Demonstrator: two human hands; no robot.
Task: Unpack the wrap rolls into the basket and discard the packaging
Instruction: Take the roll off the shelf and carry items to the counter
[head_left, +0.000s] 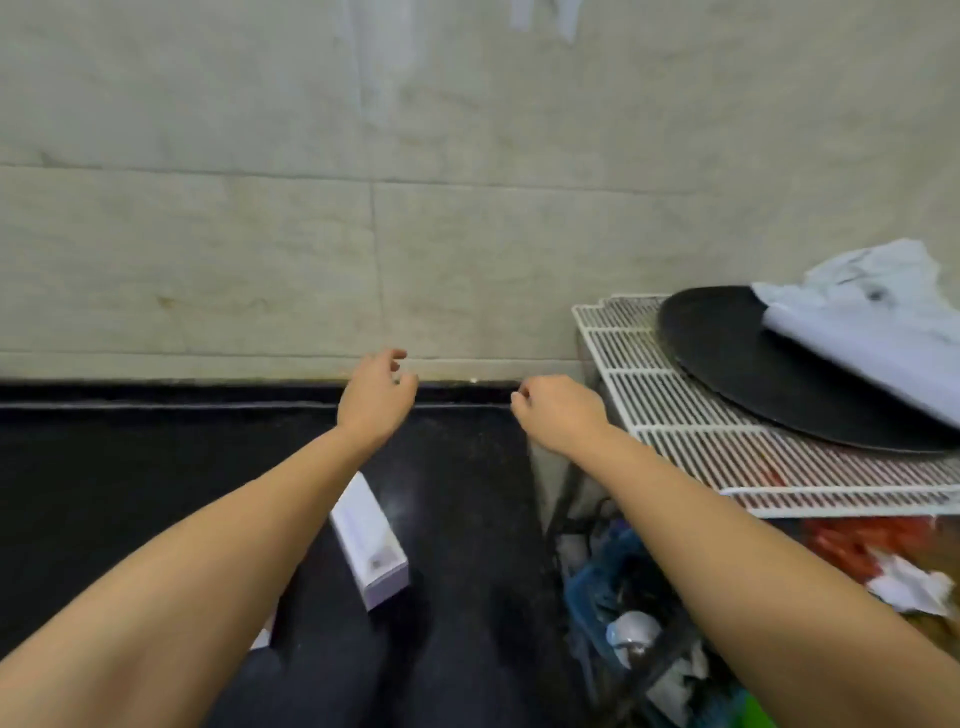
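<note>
A long white wrap-roll box (370, 540) lies on the black counter (156, 467), partly hidden under my left forearm. A corner of a second white box (262, 636) peeks out below that forearm. My left hand (376, 395) hovers above the counter's back edge with its fingers loosely curled and apart, holding nothing. My right hand (558, 413) is raised beside it, near the corner of the wire rack, with fingers curled under and nothing visible in them. No basket is in view.
A white wire rack (675, 415) stands at the right, carrying a black round tray (753, 364) and crumpled white paper (883, 322). Below the rack is a blue bin (597, 587) with mixed rubbish. A tiled wall (363, 208) rises behind the counter.
</note>
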